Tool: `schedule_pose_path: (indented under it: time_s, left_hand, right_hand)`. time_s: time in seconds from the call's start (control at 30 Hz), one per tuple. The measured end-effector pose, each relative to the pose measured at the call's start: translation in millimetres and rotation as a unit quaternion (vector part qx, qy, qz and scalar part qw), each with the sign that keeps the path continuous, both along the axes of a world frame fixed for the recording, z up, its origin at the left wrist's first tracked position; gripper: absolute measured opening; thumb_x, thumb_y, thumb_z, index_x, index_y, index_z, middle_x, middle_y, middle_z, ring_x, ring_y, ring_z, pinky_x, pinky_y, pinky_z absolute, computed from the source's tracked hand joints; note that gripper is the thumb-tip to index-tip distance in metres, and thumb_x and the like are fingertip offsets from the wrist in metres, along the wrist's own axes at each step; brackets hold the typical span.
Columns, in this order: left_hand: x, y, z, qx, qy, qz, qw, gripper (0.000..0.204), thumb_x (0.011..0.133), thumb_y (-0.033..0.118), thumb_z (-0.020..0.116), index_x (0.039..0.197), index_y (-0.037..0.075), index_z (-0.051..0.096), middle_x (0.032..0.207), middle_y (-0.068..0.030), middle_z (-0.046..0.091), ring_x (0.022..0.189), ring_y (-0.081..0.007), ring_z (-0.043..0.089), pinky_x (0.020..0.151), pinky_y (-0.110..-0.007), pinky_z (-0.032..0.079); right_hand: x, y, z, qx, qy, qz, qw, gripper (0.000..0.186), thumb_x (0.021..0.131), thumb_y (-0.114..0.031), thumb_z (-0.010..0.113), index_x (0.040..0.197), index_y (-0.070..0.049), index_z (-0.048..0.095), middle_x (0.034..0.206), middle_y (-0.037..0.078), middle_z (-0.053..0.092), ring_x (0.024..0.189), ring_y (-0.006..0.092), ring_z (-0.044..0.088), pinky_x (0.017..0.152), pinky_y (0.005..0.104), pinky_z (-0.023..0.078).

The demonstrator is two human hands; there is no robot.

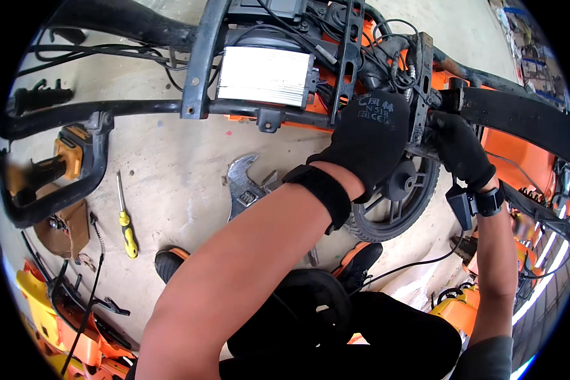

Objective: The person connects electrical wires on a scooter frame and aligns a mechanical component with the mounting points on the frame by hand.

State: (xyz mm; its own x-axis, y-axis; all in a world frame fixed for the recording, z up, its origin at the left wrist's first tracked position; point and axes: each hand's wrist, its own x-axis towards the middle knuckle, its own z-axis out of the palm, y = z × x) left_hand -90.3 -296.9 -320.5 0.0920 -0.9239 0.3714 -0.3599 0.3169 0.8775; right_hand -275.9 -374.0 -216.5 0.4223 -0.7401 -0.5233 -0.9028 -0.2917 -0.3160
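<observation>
We have the black metal frame [204, 69] spread across the upper part of the view, its tubes and crossbars bare. Beyond the hands, on the right, an orange panel [516, 161] shows below the frame, while more orange and yellow body parts [41, 297] lie piled on the floor at lower left. We judge that the stripping-down is well along, though some bodywork remains about the frame.

The spoked wheel [404, 182] stands just below the two hands; we cannot tell whether it is fastened. The silver finned box [265, 76] sits within the frame with cables at its right end, so that part looks in place.

The slotted bracket [424, 63], the thing being worked on, rises between our hands at upper right of centre. Our left hand [370, 136], in a black glove, reaches to its left side, back upward; its fingertips are hidden, so we cannot tell whether it grips. Our right hand [459, 145] meets the other side with fingers bent, its hold equally unclear. We judge this spot unfinished, with loose wiring [402, 77] bunched beside it.

The adjustable wrench [242, 183] and the smaller yellow screwdriver [128, 234] lie on the floor, out of our hands.
</observation>
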Motion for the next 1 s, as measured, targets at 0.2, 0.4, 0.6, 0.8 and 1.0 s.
schedule_pose_path:
  time_s: [0.2, 0.4, 0.6, 0.8, 1.0]
  left_hand:
    - [4, -3, -6, 0.027, -0.008, -0.055, 0.998, 0.019, 0.081, 0.002, 0.058, 0.1, 0.001, 0.062, 0.086, -0.0187, 0.064, 0.085, -0.0372, 0.064, 0.072, -0.045, 0.054]
    - [15, -8, 1, 0.059, -0.038, -0.084, 0.994, 0.021, 0.08, 0.003, 0.061, 0.101, -0.001, 0.061, 0.088, -0.0177, 0.063, 0.085, -0.0344, 0.066, 0.068, -0.043, 0.055]
    - [10, -6, -6, 0.035, -0.027, -0.112, 0.993, 0.025, 0.08, 0.005, 0.063, 0.104, -0.001, 0.063, 0.093, -0.0192, 0.063, 0.085, -0.0345, 0.067, 0.073, -0.041, 0.055]
    - [37, -17, 8, 0.136, -0.01, -0.192, 0.972, 0.03, 0.08, 0.007, 0.066, 0.108, -0.005, 0.065, 0.1, -0.0206, 0.062, 0.089, -0.0342, 0.066, 0.075, -0.04, 0.056]
    - [31, -18, -16, 0.043, -0.077, -0.22, 0.972, 0.033, 0.08, 0.009, 0.069, 0.108, -0.007, 0.064, 0.102, -0.0231, 0.062, 0.088, -0.033, 0.068, 0.075, -0.039, 0.056]
  right_hand:
    - [13, -4, 6, 0.043, 0.017, -0.034, 0.998, 0.013, 0.091, -0.006, 0.061, 0.1, 0.002, 0.063, 0.085, 0.014, 0.065, 0.08, 0.0238, 0.062, 0.075, 0.0373, 0.05]
    - [13, -1, 14, -0.13, 0.076, 0.189, 0.97, 0.013, 0.091, -0.007, 0.062, 0.102, 0.0, 0.063, 0.088, 0.012, 0.066, 0.083, 0.0227, 0.062, 0.074, 0.0393, 0.05]
    - [-18, -1, 0, -0.009, -0.006, 0.018, 1.0, 0.016, 0.092, -0.008, 0.062, 0.105, 0.0, 0.065, 0.091, 0.018, 0.067, 0.086, 0.0345, 0.066, 0.076, 0.0396, 0.051]
    - [16, -6, 11, 0.076, 0.029, -0.047, 0.996, 0.014, 0.093, -0.004, 0.058, 0.102, 0.002, 0.066, 0.08, 0.012, 0.065, 0.072, 0.016, 0.062, 0.069, 0.0331, 0.05]
    - [32, 1, 11, 0.095, -0.024, -0.101, 0.99, 0.012, 0.095, -0.011, 0.06, 0.086, -0.003, 0.057, 0.069, -0.005, 0.046, 0.061, 0.0042, 0.043, 0.053, 0.0255, 0.038]
